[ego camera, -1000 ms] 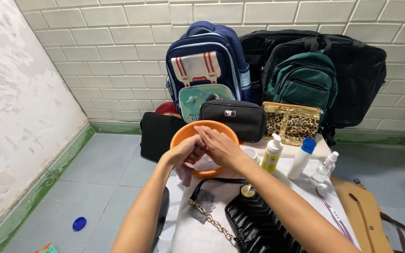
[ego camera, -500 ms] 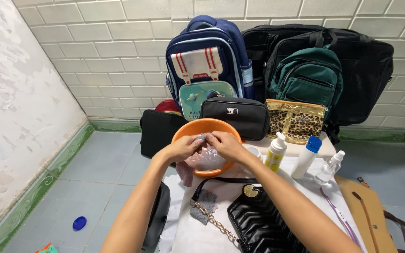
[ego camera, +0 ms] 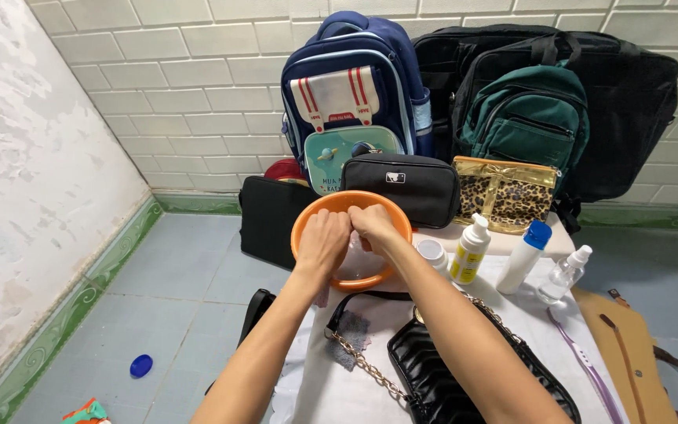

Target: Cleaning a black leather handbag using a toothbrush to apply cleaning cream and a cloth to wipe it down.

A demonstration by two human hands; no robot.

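Observation:
Both of my hands reach into an orange plastic basin point(ego camera: 317, 210) standing on a low table covered with white cloth point(ego camera: 331, 392). My left hand point(ego camera: 323, 242) and my right hand point(ego camera: 373, 224) press together over something pale and wet inside the basin; what they hold is hidden by the fingers. Below my forearms lies a black quilted handbag point(ego camera: 441, 377) with a metal chain strap point(ego camera: 362, 365).
Right of the basin stand a white jar point(ego camera: 431, 253), a white bottle with yellow label point(ego camera: 471, 248), a blue-capped bottle point(ego camera: 526, 255) and a clear spray bottle point(ego camera: 563, 273). Behind are a black pouch point(ego camera: 410, 185), leopard-print pouch point(ego camera: 505, 193), blue backpack point(ego camera: 351, 86), green backpack point(ego camera: 529, 118). A purple toothbrush point(ego camera: 586, 369) lies right.
My hands have lowered from above the basin's rim down into it and closed together over the wet thing inside. The view has shifted slightly.

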